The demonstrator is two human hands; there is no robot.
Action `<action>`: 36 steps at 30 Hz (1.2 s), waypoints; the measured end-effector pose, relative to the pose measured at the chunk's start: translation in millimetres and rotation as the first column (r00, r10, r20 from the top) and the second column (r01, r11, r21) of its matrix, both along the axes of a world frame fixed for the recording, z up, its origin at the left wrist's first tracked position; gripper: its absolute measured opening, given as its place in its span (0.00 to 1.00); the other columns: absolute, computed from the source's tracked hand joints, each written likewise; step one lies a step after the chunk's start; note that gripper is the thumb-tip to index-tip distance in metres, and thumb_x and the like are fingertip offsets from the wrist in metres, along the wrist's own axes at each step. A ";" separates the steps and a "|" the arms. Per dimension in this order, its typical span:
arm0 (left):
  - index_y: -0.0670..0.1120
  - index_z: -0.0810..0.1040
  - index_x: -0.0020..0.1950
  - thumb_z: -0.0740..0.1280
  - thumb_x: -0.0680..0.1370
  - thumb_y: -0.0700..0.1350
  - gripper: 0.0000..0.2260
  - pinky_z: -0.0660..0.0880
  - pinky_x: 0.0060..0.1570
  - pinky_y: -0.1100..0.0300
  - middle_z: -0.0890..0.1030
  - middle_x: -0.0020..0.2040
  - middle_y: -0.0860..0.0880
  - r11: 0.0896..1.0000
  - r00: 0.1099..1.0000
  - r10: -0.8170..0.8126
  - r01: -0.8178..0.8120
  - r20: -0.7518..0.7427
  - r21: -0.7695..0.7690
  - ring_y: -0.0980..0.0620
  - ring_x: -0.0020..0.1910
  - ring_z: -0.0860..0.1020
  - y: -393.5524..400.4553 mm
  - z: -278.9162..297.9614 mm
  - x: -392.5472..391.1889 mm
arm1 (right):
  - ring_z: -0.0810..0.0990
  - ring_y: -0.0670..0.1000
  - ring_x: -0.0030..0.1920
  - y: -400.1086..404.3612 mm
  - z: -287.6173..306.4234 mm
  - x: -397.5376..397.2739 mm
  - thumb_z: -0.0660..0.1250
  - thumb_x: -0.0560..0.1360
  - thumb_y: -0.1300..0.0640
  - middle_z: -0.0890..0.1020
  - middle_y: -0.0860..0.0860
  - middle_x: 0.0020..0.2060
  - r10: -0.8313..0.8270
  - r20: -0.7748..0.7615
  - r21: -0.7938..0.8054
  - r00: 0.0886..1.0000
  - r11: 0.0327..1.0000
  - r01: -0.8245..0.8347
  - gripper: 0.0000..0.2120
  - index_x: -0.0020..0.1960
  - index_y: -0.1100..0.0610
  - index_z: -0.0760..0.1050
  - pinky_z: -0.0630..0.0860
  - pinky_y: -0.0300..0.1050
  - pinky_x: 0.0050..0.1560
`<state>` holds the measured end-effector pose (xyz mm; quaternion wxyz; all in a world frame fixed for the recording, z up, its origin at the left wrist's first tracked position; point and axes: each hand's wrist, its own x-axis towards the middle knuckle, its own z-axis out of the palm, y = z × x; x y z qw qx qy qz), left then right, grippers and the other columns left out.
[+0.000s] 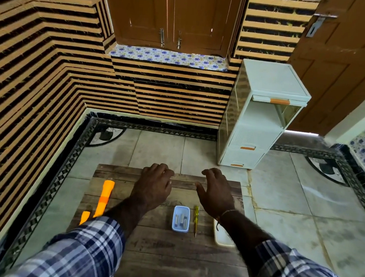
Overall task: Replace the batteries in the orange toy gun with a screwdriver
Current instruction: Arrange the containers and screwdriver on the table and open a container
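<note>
Both hands are hovering over the wooden board (162, 258), holding nothing: left hand (154, 185) w/ fingers loosely curled, right hand (215, 192) w/ fingers relaxed and spread. Orange toy gun (103, 197) is lying at approx. 9 o'clock of the left hand, untouched. Blue tray of batteries (181, 219) and yellow screwdriver (196, 219) are sitting at 6 o'clock, between the forearms. Judged: gun is light, rigid plastic, smooth; best grip is looking like mid-barrel.

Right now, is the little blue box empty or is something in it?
Not empty. The blue box has no lid on, and a few small grey batteries lie inside it.
</note>
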<state>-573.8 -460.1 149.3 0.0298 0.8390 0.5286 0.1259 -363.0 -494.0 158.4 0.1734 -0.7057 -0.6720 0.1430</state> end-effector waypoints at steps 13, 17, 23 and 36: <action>0.49 0.79 0.58 0.67 0.74 0.47 0.13 0.74 0.52 0.48 0.78 0.54 0.49 0.995 0.995 -0.098 0.098 0.000 -0.032 0.46 0.53 0.76 23.6 1.1 -52.8 | 0.73 0.55 0.60 0.4 0.7 -45.7 0.64 0.76 0.47 0.73 0.53 0.63 -0.106 0.026 0.013 0.994 0.994 0.106 0.20 0.65 0.54 0.70 0.73 0.53 0.59; 0.49 0.78 0.60 0.66 0.75 0.47 0.14 0.72 0.55 0.49 0.77 0.56 0.50 0.990 0.991 -0.133 0.133 -0.002 -0.038 0.47 0.55 0.75 28.7 3.3 -65.9 | 0.74 0.55 0.60 -1.5 4.4 -57.7 0.65 0.76 0.47 0.73 0.53 0.62 -0.151 0.024 0.010 0.988 0.988 0.151 0.21 0.66 0.54 0.70 0.74 0.53 0.58; 0.49 0.78 0.60 0.67 0.75 0.46 0.14 0.72 0.55 0.49 0.77 0.57 0.50 0.988 0.989 -0.149 0.149 0.006 -0.042 0.47 0.56 0.75 31.3 2.4 -76.5 | 0.73 0.55 0.60 -1.4 8.4 -68.7 0.65 0.76 0.47 0.73 0.53 0.62 -0.162 0.016 0.017 0.987 0.987 0.161 0.20 0.65 0.54 0.70 0.74 0.53 0.58; 0.47 0.79 0.56 0.68 0.71 0.44 0.14 0.74 0.49 0.49 0.78 0.53 0.48 0.993 0.993 -0.113 0.112 -0.034 -0.047 0.45 0.51 0.76 21.0 -12.2 -73.5 | 0.74 0.55 0.58 -2.6 -15.0 -57.8 0.63 0.77 0.46 0.73 0.53 0.60 -0.128 -0.030 -0.004 0.991 0.992 0.128 0.19 0.64 0.55 0.71 0.74 0.54 0.57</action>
